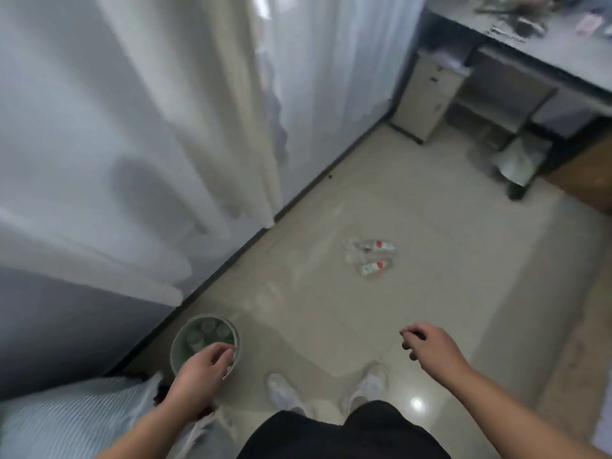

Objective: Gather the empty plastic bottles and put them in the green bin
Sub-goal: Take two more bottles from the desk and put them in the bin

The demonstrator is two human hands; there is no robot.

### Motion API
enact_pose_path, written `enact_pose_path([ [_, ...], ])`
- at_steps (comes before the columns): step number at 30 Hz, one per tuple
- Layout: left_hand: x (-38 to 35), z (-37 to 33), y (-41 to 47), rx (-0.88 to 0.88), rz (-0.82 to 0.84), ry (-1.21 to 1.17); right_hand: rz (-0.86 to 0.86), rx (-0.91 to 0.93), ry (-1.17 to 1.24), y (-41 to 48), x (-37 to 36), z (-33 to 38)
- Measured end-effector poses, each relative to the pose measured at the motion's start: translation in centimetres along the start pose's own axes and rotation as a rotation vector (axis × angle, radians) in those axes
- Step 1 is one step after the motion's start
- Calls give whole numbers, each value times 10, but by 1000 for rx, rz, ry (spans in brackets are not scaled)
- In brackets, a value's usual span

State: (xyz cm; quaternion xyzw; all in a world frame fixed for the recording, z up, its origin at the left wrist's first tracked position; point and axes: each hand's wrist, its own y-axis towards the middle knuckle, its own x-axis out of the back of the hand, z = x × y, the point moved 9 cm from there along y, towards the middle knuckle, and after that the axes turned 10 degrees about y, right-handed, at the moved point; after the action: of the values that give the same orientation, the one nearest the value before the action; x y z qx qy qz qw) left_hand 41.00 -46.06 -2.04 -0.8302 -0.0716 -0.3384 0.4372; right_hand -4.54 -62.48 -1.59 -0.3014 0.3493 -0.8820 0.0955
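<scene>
The round green bin [180,346] stands on the floor by the wall at lower left, with several clear plastic bottles [207,331] inside it. My left hand [198,372] hovers over the bin's near rim with its fingers loosely curled, and I see nothing in it. My right hand [427,346] hangs in the air to the right, fingers loosely curled and empty. Two clear bottles with red and white labels lie side by side on the tiled floor ahead, one farther [376,246] and one nearer [372,268], well beyond both hands.
White curtains [149,144] hang along the left wall. A striped bed cover [66,419] fills the lower left corner. A desk [546,51] with clutter, a small cabinet [427,94] and a lined waste bin [520,164] stand at the far right. My two feet [331,389] stand on the tiles.
</scene>
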Motion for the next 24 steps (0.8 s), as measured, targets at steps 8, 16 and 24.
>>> enact_pose_path([
  [8, -101, -216, 18, -150, 156, 42, -163, -226, 287, -23, 120, -173],
  [16, -182, -342, 8, -242, 297, 241, -271, -318, 433, 5, 215, -235],
  [24, -215, -401, 56, -125, 331, 316, -356, -226, 520, 113, 339, -170],
])
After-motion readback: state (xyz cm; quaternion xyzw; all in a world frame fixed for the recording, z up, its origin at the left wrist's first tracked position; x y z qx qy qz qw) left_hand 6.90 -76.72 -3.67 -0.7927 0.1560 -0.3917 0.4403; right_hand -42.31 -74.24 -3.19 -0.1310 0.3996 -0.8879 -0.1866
